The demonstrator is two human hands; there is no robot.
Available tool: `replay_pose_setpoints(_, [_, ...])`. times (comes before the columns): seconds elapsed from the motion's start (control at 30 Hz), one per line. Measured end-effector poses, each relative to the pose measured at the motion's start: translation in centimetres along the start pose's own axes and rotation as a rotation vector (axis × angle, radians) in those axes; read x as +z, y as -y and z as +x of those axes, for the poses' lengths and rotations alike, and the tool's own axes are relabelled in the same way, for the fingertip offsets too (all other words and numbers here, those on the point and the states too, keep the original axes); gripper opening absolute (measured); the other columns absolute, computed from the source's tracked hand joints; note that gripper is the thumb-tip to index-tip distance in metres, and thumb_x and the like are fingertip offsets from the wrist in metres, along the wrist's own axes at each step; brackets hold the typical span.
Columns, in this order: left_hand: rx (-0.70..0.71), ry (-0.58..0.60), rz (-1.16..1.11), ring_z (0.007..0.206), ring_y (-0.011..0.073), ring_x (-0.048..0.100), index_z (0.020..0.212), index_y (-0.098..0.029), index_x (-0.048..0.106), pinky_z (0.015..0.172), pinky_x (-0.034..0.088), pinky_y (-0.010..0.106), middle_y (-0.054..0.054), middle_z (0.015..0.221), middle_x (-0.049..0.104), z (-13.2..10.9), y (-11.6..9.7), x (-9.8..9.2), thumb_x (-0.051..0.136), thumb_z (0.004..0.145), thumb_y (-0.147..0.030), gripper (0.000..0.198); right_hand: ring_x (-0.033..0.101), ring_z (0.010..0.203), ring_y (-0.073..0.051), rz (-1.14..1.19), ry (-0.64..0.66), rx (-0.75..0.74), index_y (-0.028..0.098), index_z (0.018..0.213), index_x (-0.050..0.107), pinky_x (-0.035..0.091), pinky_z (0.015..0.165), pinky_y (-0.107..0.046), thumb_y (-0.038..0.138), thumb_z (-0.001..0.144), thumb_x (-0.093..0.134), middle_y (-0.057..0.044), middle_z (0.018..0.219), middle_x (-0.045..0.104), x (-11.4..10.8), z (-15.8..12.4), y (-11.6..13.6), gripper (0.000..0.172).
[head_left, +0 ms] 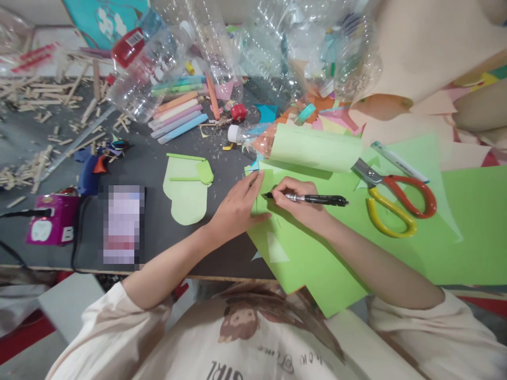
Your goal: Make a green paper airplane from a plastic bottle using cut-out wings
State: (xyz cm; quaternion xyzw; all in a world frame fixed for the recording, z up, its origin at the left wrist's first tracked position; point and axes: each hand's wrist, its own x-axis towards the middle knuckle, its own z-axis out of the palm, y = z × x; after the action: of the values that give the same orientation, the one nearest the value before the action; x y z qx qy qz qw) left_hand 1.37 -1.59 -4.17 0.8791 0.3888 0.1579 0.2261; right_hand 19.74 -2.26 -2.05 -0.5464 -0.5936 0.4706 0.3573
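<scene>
The person here is in a pale cream T-shirt point(186, 345), roomy and softly creased. Its short sleeves are cut wide: the left sleeve point(106, 322) falls in loose folds, and so does the right sleeve point(431, 330). Across the front I can make out a cartoon figure point(240, 322) in browns, with long darker brown streaks point(312, 322) sweeping off beside it. Dark lettering point(275, 352) runs nearby in thin handwritten script, "Time" being readable, with bolder capitals lower down. Both forearms are bare, slim and smooth in outline, wrists and fingers too.
</scene>
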Motion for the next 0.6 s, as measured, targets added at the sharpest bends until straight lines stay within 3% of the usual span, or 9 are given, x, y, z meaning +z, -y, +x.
replay_pose_setpoints(0.43, [0.103,-0.084,0.032,0.132,0.0368,0.043,0.149,-0.009,0.016,0.107,0.042,0.051,0.027,0.141,0.043,-0.21,0.56,0.48,0.062,0.084,-0.034,0.083,0.041,0.05,-0.009,-0.036,0.027,0.003,0.02,0.057,0.048,0.032,0.051,-0.025,0.022,0.073,0.053,0.004,0.054,0.049,-0.14,0.03,0.36,0.016])
replay_pose_setpoints(0.6, [0.09,-0.067,0.038,0.132,0.0364,0.044,0.149,-0.009,0.017,0.107,0.041,0.051,0.027,0.141,0.043,-0.2,0.5,0.38,0.063,0.084,-0.035,0.084,0.044,0.051,-0.01,0.043,0.121,0.048,0.02,0.059,0.053,0.033,0.05,-0.025,0.025,0.072,0.054,0.002,0.055,0.052,-0.39,0.22,0.2,0.014])
